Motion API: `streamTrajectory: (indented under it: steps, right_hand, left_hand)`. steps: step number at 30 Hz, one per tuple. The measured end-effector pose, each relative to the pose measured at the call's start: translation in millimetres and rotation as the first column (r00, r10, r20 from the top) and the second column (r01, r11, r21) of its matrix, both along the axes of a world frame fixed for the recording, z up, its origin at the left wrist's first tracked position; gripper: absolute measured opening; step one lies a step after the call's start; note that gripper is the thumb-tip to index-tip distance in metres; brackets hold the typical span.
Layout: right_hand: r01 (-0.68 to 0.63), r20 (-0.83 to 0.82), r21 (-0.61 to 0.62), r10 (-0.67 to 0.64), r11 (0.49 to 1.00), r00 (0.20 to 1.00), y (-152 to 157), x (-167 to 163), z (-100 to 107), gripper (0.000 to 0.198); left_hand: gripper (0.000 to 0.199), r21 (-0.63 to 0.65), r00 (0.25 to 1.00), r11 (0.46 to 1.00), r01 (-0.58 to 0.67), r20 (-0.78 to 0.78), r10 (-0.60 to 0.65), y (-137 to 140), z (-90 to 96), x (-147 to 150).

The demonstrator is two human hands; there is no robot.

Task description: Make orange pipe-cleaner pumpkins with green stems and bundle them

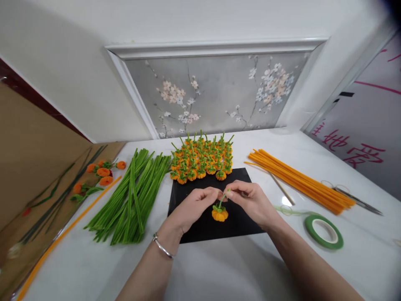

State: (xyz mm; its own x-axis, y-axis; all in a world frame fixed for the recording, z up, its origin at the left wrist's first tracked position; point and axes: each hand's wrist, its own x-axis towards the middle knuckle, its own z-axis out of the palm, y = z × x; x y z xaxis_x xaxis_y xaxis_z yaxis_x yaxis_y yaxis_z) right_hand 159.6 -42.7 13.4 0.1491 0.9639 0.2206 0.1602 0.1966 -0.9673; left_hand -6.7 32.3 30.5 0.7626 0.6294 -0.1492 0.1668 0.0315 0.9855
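A small orange pipe-cleaner pumpkin [219, 214] with green leaves and a green stem hangs upright over a black mat [200, 228]. My right hand [249, 198] pinches the upper end of its stem between thumb and forefinger. From the other side, my left hand [200, 205] has its fingers closed at the same stem; its fingertips are partly hidden. Just beyond the mat's far part stand several rows of finished-looking pumpkins [202, 156] of the same kind, stems up.
Green pipe cleaners [131, 200] lie in a bundle at left, near orange flowers [103, 171] and a single orange pipe cleaner [62, 238]. At right are orange pipe cleaners [300, 179], scissors [359, 200], a thin rod [282, 189] and green tape [338, 234]. A wall borders the table's back.
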Motion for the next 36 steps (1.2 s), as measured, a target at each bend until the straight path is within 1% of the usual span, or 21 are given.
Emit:
streamTrajectory:
  steps: [2, 3, 5, 6, 7, 10, 12, 15, 16, 19, 23, 27, 30, 33, 36]
  right_hand:
    - [-0.027, -0.038, -0.003, 0.027, 1.0, 0.999, -1.0, -0.4, 1.4, 0.018]
    - [-0.038, -0.043, -0.002, 0.038, 0.999, 0.998, -1.3, -1.0, 1.8, 0.019]
    - [-0.044, -0.03, -0.002, 0.044, 0.999, 0.999, -1.3, -2.5, 2.1, 0.019]
    - [-0.037, -0.016, -0.006, 0.037, 0.999, 0.999, -1.1, -3.3, 2.0, 0.019]
    - [-0.024, -0.001, -0.012, 0.024, 1.0, 1.0, -0.7, -4.0, 1.8, 0.019]
    - [-0.013, 0.012, -0.042, 0.014, 0.999, 1.0, 0.5, -4.5, 1.2, 0.017]
    - [-0.036, -0.015, -0.06, 0.036, 0.998, 0.999, 0.9, -2.8, 1.3, 0.016]
    - [-0.05, -0.059, -0.058, 0.047, 0.997, 0.997, 0.5, 1.2, 2.6, 0.025]
    - [-0.042, -0.061, -0.052, 0.039, 0.998, 0.997, 0.2, 2.2, 3.3, 0.027]
    - [-0.002, -0.04, -0.03, 0.001, 1.0, 0.999, -0.9, 3.3, 5.9, 0.026]
    - [0.036, -0.027, -0.013, -0.036, 0.999, 0.999, -1.8, 2.0, 8.1, 0.025]
    - [0.064, -0.029, -0.008, -0.064, 0.998, 0.998, -1.7, 1.8, 7.5, 0.024]
    - [0.082, -0.035, -0.008, -0.082, 0.997, 0.996, -1.8, 2.0, 6.6, 0.022]
    - [0.106, -0.023, -0.01, -0.106, 0.994, 0.994, -2.2, 1.2, 5.9, 0.02]
    - [0.136, 0.012, 0.003, -0.136, 0.991, 0.991, -3.1, -0.3, 5.1, 0.021]
  left_hand:
    - [0.045, -0.068, 1.0, 0.998, -0.018, -0.002, 0.017, -0.2, 0.7, -0.4]
    - [0.044, -0.086, 1.0, 0.996, -0.01, 0.006, 0.01, -0.5, 0.9, -0.3]
    - [0.032, -0.108, 0.999, 0.994, 0.01, 0.042, -0.005, -1.0, 1.1, 0.2]
    - [0.023, -0.125, 0.998, 0.992, 0.003, 0.062, 0.005, -1.1, 0.9, 0.4]
    - [0.019, -0.149, 0.997, 0.989, -0.015, 0.075, 0.026, -1.0, 0.4, 0.6]
    - [0.031, -0.216, 0.992, 0.973, -0.079, 0.083, 0.099, -0.2, -1.7, 1.1]
    - [0.03, -0.208, 0.989, 0.973, -0.105, 0.085, 0.124, 0.1, -2.9, 1.4]
    - [0.028, -0.167, 0.981, 0.974, -0.15, 0.095, 0.167, -0.2, -2.9, 2.0]
    - [0.026, -0.154, 0.979, 0.974, -0.165, 0.095, 0.181, -0.5, -2.4, 2.1]
    - [0.024, -0.128, 0.972, 0.971, -0.204, 0.092, 0.216, -1.4, -0.4, 2.8]
    - [0.027, -0.115, 0.963, 0.962, -0.248, 0.082, 0.258, -3.0, 1.8, 4.2]
    - [0.024, -0.039, 0.954, 0.956, -0.291, 0.067, 0.294, -5.6, 2.4, 5.7]
    - [0.021, 0.083, 0.948, 0.944, -0.318, 0.044, 0.315, -7.5, 0.9, 6.7]
    - [0.018, 0.226, 0.943, 0.917, -0.33, 0.044, 0.329, -8.3, -2.1, 7.8]
    - [0.017, 0.31, 0.943, 0.893, -0.326, 0.038, 0.331, -8.8, -4.1, 9.2]
